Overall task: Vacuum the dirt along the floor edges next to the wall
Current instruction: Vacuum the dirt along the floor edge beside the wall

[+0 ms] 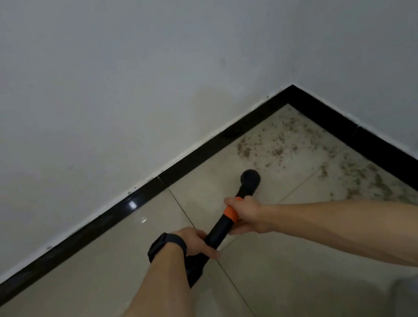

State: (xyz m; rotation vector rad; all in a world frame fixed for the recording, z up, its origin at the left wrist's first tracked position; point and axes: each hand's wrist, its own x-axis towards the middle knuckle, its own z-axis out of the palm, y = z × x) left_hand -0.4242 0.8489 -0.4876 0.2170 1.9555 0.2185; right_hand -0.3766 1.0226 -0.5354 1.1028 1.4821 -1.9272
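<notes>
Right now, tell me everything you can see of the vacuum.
The vacuum is a black, plastic-looking tube with an orange collar partway along and a rounded black nozzle at the far end. It slants down and away toward the corner, nozzle on or just above the tile floor, short of the dirt. The left-hand grip holds the near end, the right-hand grip wraps the collar. Its body below the left wrist is mostly hidden.

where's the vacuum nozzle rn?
Head view, centre-right: the vacuum nozzle is low over the floor tile, just ahead of the right hand, short of the dirt spread in the corner by the black baseboard.
</notes>
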